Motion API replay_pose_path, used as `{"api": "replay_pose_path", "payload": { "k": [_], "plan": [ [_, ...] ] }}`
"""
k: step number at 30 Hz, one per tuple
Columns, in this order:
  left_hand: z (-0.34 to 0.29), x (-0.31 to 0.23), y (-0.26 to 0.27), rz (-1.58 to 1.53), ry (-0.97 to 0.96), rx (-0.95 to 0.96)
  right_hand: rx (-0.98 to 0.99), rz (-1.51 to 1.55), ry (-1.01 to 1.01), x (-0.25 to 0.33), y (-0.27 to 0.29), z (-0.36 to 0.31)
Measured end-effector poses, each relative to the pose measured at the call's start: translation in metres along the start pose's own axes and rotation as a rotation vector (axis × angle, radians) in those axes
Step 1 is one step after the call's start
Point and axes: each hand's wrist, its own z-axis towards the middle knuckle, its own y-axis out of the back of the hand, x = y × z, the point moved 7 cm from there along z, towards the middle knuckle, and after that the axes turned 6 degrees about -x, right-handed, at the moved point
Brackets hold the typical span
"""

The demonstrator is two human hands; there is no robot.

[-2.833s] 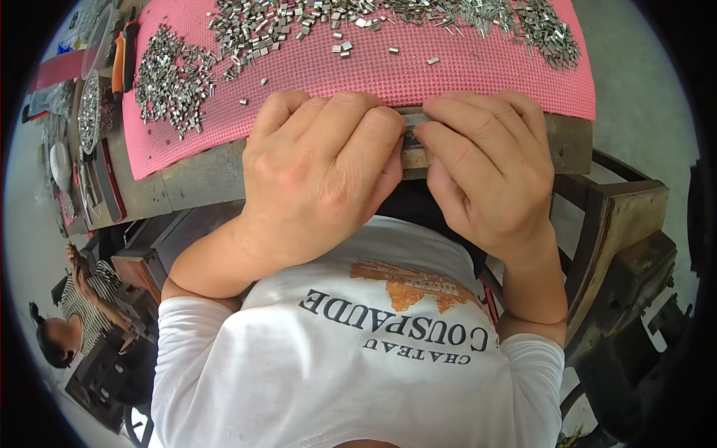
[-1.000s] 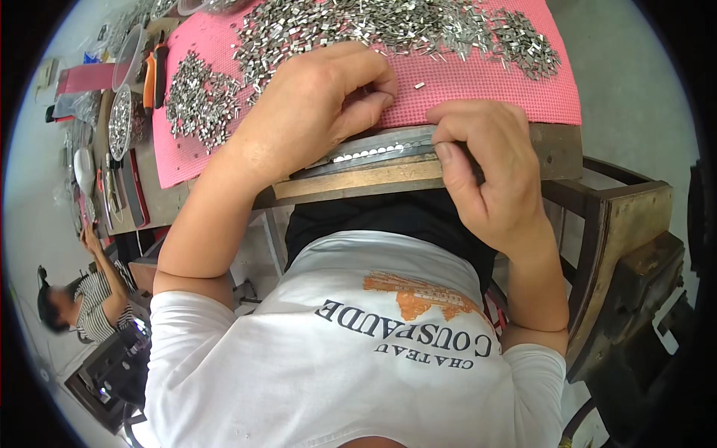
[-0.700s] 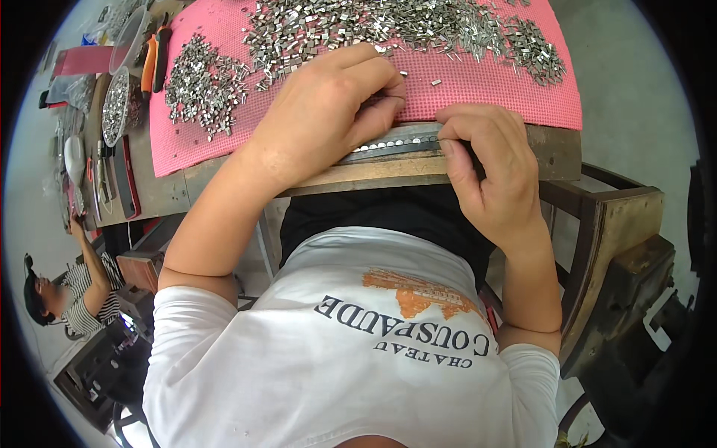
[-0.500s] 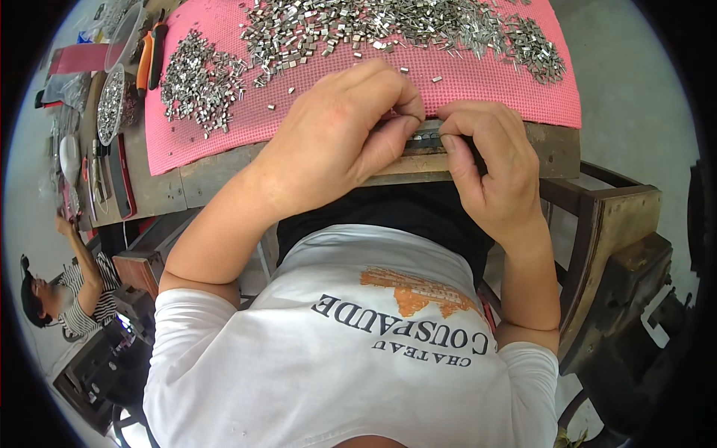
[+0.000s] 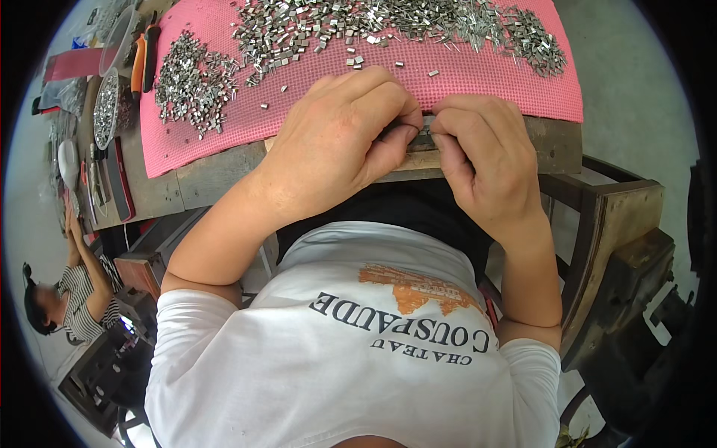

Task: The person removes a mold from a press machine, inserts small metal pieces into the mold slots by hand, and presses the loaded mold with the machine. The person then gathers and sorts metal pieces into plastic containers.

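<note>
My left hand [image 5: 340, 131] is closed at the front edge of the table [image 5: 216, 175], thumb and forefinger pinched together. Close on its right, my right hand [image 5: 493, 160] is closed too, with its fingers curled and its thumb against the forefinger. Between the fingertips a bit of a dark strip [image 5: 426, 128] shows along the table edge. Whatever each hand pinches is too small and too covered to make out. Past my knuckles, a few loose metal pieces [image 5: 355, 61] lie on the pink mesh mat [image 5: 485, 82].
Heaps of small silvery metal pieces [image 5: 193, 86] and thin pins [image 5: 463, 26] cover the mat's far and left parts. Orange-and-black pliers [image 5: 140, 63] and a clear tub of metal bits [image 5: 108, 108] lie at left. Beyond sits a person in stripes [image 5: 86, 302]. A wooden frame [image 5: 624, 213] stands at right.
My right hand has shifted slightly left toward the left one, and less of the dark strip shows between them. At far left, the other person's arms have moved.
</note>
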Motion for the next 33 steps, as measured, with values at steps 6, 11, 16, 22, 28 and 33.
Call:
{"api": "replay_pose_path", "payload": {
  "k": [6, 11, 16, 22, 28, 33],
  "plan": [
    [0.001, 0.0, -0.001, 0.02, 0.009, -0.002, -0.005, -0.02, 0.025, 0.001, 0.001, -0.001],
    [0.001, -0.001, -0.002, 0.035, 0.014, -0.004, -0.025, 0.003, 0.019, -0.001, 0.0, -0.002],
    [0.002, -0.003, -0.002, 0.053, -0.004, -0.007, -0.048, 0.013, 0.023, -0.002, 0.001, -0.004],
    [-0.003, -0.016, -0.004, 0.347, -0.169, -0.095, -0.055, -0.017, 0.042, 0.002, -0.001, -0.004],
    [-0.009, -0.031, -0.004, 0.48, -0.224, -0.072, -0.033, -0.048, 0.083, 0.004, 0.003, -0.006],
    [-0.018, -0.026, 0.006, 0.411, -0.248, -0.122, 0.006, -0.168, 0.139, 0.005, 0.013, -0.01]
  ]
}}
